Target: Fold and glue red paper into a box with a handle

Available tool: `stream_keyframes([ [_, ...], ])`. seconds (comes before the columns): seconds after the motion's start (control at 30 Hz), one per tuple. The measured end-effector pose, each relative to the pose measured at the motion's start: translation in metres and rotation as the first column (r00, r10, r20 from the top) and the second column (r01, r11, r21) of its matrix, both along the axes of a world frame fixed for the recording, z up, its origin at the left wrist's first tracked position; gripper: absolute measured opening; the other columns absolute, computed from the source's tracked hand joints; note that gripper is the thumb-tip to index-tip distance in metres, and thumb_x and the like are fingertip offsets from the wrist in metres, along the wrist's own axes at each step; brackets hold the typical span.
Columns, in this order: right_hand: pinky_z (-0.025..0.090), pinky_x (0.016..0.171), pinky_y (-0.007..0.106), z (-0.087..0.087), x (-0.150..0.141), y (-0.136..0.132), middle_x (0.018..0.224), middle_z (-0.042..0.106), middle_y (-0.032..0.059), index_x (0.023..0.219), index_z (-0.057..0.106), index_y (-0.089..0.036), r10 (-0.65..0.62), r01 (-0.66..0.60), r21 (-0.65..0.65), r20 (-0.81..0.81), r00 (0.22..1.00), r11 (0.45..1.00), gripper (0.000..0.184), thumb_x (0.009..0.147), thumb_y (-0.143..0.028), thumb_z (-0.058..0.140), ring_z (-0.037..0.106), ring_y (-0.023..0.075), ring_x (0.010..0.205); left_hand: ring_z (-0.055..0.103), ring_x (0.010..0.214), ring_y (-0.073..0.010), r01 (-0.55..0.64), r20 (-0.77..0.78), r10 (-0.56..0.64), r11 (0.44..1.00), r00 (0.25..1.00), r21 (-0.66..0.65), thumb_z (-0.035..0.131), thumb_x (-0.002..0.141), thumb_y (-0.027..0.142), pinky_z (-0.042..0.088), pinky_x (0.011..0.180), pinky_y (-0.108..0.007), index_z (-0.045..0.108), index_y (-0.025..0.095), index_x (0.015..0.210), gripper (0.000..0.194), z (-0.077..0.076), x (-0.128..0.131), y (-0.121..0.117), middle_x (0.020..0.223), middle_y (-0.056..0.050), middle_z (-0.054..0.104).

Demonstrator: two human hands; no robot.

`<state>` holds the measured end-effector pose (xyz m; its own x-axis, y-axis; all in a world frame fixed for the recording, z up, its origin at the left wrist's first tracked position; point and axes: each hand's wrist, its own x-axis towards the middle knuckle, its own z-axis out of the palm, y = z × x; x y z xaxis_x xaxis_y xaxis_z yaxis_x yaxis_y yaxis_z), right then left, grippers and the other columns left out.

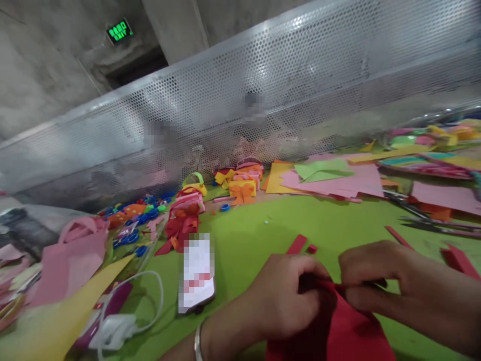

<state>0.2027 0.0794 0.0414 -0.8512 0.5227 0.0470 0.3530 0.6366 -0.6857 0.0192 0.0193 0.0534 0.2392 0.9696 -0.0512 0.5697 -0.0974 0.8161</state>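
A red paper piece (356, 331), perhaps a folded bag shape, stands low at the front right, its lower part cut off by the frame. My left hand (287, 296), with a silver bangle on the wrist, is closed on its upper left edge. Fingers of my right hand (391, 286) pinch the top edge on the other side. A dark thing shows by the right fingertips, too small to make out. Red paper strips (297, 244) and a small red scrap (312, 248) lie on the green table (240, 225) just beyond my hands.
A phone (197, 276) and a white charger with cable (116, 328) lie to the left. Small paper bags (242, 189) stand at the back, near a perforated metal panel (263, 85). Scissors (432, 223) and coloured paper sheets (353, 183) lie at the right; a pink paper bag (71, 260) lies left.
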Motion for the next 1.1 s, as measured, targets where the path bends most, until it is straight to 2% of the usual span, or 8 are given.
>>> stream_keyframes([
  [0.13, 0.036, 0.058, 0.029, -0.012, 0.008, 0.002, 0.062, 0.055, 0.0014, 0.062, 0.051, -0.022, 0.032, -0.033, -0.014, -0.049, 0.998, 0.999, 0.039, 0.094, -0.043, 0.041, 0.049, 0.0159, 0.059, 0.053, 0.058, -0.0129, 0.017, -0.088, -0.01, 0.997, 0.996, 0.074, 0.057, 0.065, 0.007, 0.039, 0.055, -0.023, 0.071, 0.018, 0.076, 0.021, 0.001, 0.002, -0.001, 0.067, 0.001, 0.065],
  [0.27, 0.036, 0.056, 0.032, -0.029, 0.009, 0.005, 0.065, 0.059, 0.0039, 0.068, 0.059, -0.026, -0.02, 0.022, 0.035, -0.05, 0.999, 0.999, 0.037, 0.088, -0.056, 0.049, 0.053, 0.0193, 0.059, 0.051, 0.054, -0.0136, -0.024, -0.172, 0.046, 0.991, 0.984, 0.131, 0.06, 0.066, 0.009, 0.035, 0.05, -0.024, 0.07, 0.02, 0.073, 0.016, -0.003, 0.003, -0.001, 0.062, 0.001, 0.064],
  [0.53, 0.035, 0.051, 0.032, -0.038, 0.007, 0.002, 0.055, 0.054, 0.0035, 0.065, 0.059, -0.028, 0.008, 0.008, 0.132, -0.118, 0.993, 0.991, 0.041, 0.092, -0.052, 0.041, 0.05, 0.0192, 0.053, 0.059, 0.057, -0.0153, 0.104, -0.275, -0.052, 0.978, 0.96, 0.181, 0.069, 0.069, 0.006, 0.036, 0.051, -0.024, 0.071, 0.019, 0.072, 0.013, -0.005, 0.005, 0.0, 0.066, 0.001, 0.07],
  [0.63, 0.035, 0.049, 0.029, -0.028, 0.009, 0.005, 0.053, 0.053, 0.0018, 0.061, 0.057, -0.025, 0.082, -0.044, 0.165, -0.23, 0.97, 0.985, 0.047, 0.094, -0.053, 0.041, 0.051, 0.0158, 0.051, 0.066, 0.067, -0.0171, 0.129, -0.187, -0.109, 0.987, 0.976, 0.097, 0.069, 0.071, 0.005, 0.044, 0.059, -0.024, 0.074, 0.017, 0.078, 0.015, 0.007, -0.002, 0.0, 0.075, -0.002, 0.075],
  [0.73, 0.042, 0.052, 0.028, -0.018, 0.012, 0.014, 0.06, 0.061, 0.004, 0.068, 0.067, -0.024, 0.136, -0.083, 0.175, -0.32, 0.937, 0.981, 0.042, 0.095, -0.049, 0.046, 0.058, 0.0161, 0.056, 0.069, 0.091, -0.0209, 0.121, 0.109, -0.124, 0.992, 0.986, 0.031, 0.069, 0.078, 0.021, 0.051, 0.074, -0.026, 0.072, 0.015, 0.099, 0.022, 0.023, -0.016, 0.003, 0.1, -0.009, 0.075],
  [0.87, 0.051, 0.062, 0.029, -0.013, 0.018, 0.026, 0.081, 0.071, 0.0092, 0.083, 0.075, -0.029, -0.018, 0.08, 0.152, -0.371, 0.928, 0.985, 0.032, 0.09, -0.05, 0.052, 0.067, 0.023, 0.076, 0.069, 0.098, -0.0204, 0.027, 0.349, -0.068, 0.992, 0.935, 0.122, 0.043, 0.093, 0.024, 0.054, 0.083, -0.033, 0.065, 0.012, 0.114, 0.033, 0.035, -0.039, 0.008, 0.105, -0.014, 0.073],
  [1.0, 0.052, 0.064, 0.03, -0.013, 0.02, 0.033, 0.08, 0.071, 0.0078, 0.076, 0.074, -0.028, -0.161, 0.228, 0.133, -0.39, 0.907, 0.964, 0.033, 0.089, -0.049, 0.054, 0.066, 0.0232, 0.079, 0.064, 0.112, -0.0192, 0.1, 0.207, -0.124, 0.987, 0.97, 0.125, 0.042, 0.071, -0.003, 0.049, 0.096, -0.035, 0.065, 0.018, 0.118, 0.057, 0.037, -0.057, 0.009, 0.118, -0.008, 0.069],
  [1.1, 0.05, 0.062, 0.028, -0.011, 0.019, 0.037, 0.078, 0.07, 0.0072, 0.075, 0.073, -0.025, -0.2, 0.272, 0.164, -0.357, 0.912, 0.948, 0.032, 0.09, -0.046, 0.054, 0.065, 0.0212, 0.076, 0.063, 0.111, -0.021, 0.14, 0.111, -0.146, 0.988, 0.983, 0.061, 0.051, 0.066, -0.001, 0.05, 0.094, -0.032, 0.061, 0.02, 0.126, 0.064, 0.036, -0.061, 0.01, 0.125, -0.007, 0.066],
])
